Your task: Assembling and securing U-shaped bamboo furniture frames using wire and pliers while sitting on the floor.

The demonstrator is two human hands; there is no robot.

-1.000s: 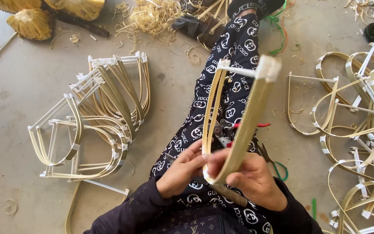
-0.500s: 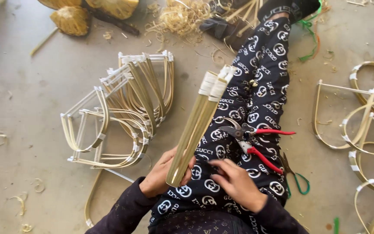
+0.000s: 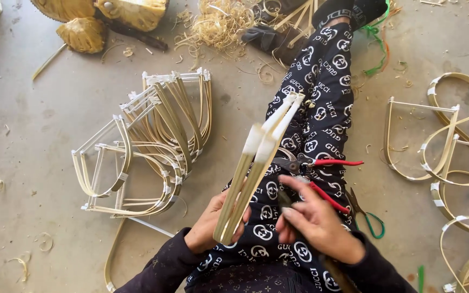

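My left hand (image 3: 210, 230) grips the lower end of a flat bent bamboo frame (image 3: 253, 168). The frame has white tape at its corners and slants up to the right over my lap. My right hand (image 3: 318, 225) is off the frame, its fingers spread over my thigh. Its fingertips are just below the red-handled pliers (image 3: 313, 163) lying on my patterned black trousers, beside the lower red handle. A dark, thin tool (image 3: 284, 199) lies under the fingers, and no grip on it shows.
A heap of finished bamboo frames (image 3: 153, 141) lies on the concrete floor at left. More curved frames (image 3: 446, 146) lie at right. Green-handled scissors (image 3: 367, 217) lie by my right thigh. Shavings (image 3: 218, 24) and wood chunks (image 3: 109, 13) are at the top.
My right hand let go of the frame and moved down to the pliers on my lap. The frame tipped left and now stays in my left hand alone. The view shifted right.
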